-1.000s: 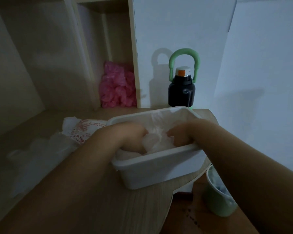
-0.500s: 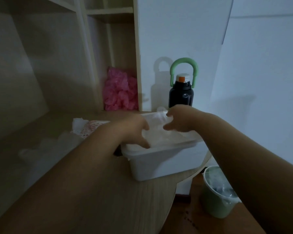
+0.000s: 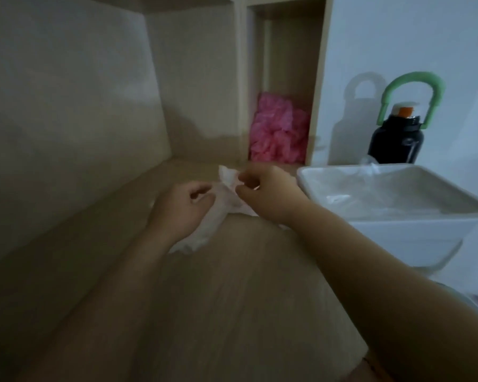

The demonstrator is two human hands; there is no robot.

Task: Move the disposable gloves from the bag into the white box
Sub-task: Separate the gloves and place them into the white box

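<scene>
The white box [image 3: 398, 235] sits at the right edge of the wooden desk, with clear disposable gloves [image 3: 370, 194] lying inside it. Left of the box lies the crumpled whitish bag [image 3: 224, 205] on the desk. My left hand [image 3: 181, 208] has its fingers curled over the bag's left part. My right hand [image 3: 265, 194] pinches the bag's upper right edge between thumb and fingers. The bag's contents are blurred and partly hidden by both hands.
A pink crumpled bundle [image 3: 278, 130] fills the narrow shelf nook behind. A black bottle [image 3: 396, 139] with a green handle stands behind the box by the white wall. The desk [image 3: 218, 299] ends just right of the box.
Both hands left the white box and moved left onto the bag. The view swung left, so the box now sits at the right.
</scene>
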